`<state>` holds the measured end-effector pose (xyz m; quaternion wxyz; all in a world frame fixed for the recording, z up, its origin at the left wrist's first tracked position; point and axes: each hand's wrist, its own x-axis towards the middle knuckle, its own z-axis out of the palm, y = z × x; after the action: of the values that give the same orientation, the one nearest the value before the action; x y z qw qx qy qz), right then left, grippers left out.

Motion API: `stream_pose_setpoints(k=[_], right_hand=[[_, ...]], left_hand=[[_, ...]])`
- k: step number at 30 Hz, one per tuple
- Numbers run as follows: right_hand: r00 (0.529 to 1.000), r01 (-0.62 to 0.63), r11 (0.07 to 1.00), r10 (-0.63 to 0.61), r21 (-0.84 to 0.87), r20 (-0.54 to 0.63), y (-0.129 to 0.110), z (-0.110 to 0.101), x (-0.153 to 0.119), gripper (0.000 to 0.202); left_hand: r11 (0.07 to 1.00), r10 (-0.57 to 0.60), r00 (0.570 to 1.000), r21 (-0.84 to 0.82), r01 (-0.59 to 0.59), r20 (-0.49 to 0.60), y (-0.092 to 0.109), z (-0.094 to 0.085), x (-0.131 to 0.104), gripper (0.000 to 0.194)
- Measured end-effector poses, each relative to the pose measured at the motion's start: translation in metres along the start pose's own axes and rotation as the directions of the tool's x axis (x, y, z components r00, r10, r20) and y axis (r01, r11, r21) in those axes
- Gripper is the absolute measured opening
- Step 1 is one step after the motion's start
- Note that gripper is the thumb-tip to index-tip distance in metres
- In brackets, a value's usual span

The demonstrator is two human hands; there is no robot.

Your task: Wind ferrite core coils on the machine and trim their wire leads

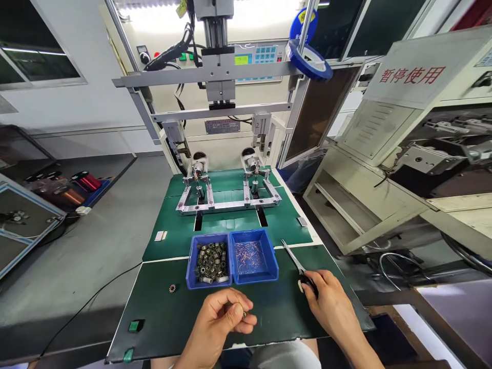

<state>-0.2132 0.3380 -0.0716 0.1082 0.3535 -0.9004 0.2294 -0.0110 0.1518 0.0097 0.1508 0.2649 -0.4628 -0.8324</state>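
My left hand (225,320) is closed near the table's front edge, thumb and fingers pinching a small metal part (244,314). Most of that part is hidden by the fingertips, and a fine wire seems to stick up from it. On the right, my right hand (329,300) grips the black handles of a pair of scissors (294,258), whose blades point away to the upper left over the green mat. Between and beyond the hands stand a blue bin of small metal cores (190,271) and a blue bin with copper wire scraps (274,274).
A small copper-wound stator (172,288) lies on the mat (161,312) left of the bins. Behind them, a winding machine (221,77) carries a metal frame (230,206) with two spindles. Blue tape (310,61) hangs on its right post. Green switches (134,326) sit front left.
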Motion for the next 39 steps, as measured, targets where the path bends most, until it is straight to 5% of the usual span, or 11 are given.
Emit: stream_pose_setpoints(k=[4,8,13,19,22,32,39], right_hand=[[0.994,-0.105,0.994,0.105,0.01,0.017,0.004,-0.004,0.003,0.027],[0.929,-0.356,0.845,0.272,0.399,0.253,0.01,-0.032,0.013,0.033],[0.844,-0.439,0.572,-0.003,0.693,0.537,-0.009,-0.074,0.028,0.034],[0.669,-0.489,0.542,-0.27,0.684,0.692,-0.049,-0.072,0.056,0.043],[0.628,-0.483,0.533,-0.343,0.695,0.699,-0.059,-0.063,0.066,0.039],[0.625,-0.492,0.548,-0.32,0.677,0.713,-0.063,-0.059,0.07,0.033],[0.67,-0.491,0.513,-0.295,0.705,0.681,-0.059,-0.053,0.068,0.027]], left_hand=[[1.0,-0.007,1.0,0.012,0.007,-0.008,0.003,0.001,0.004,0.035],[1.0,-0.007,1.0,0.009,0.007,-0.013,0.005,0.0,0.012,0.036],[1.0,-0.01,1.0,-0.005,0.01,0.018,0.004,-0.004,0.029,0.036],[1.0,-0.023,0.998,0.018,0.021,0.066,-0.001,0.001,0.049,0.038],[0.998,-0.062,0.997,0.01,0.062,0.034,0.002,0.008,0.051,0.043],[0.99,-0.14,0.99,0.03,0.141,-0.027,0.013,0.018,0.057,0.05],[0.988,-0.148,0.988,0.048,0.15,-0.044,0.012,0.019,0.06,0.051]])
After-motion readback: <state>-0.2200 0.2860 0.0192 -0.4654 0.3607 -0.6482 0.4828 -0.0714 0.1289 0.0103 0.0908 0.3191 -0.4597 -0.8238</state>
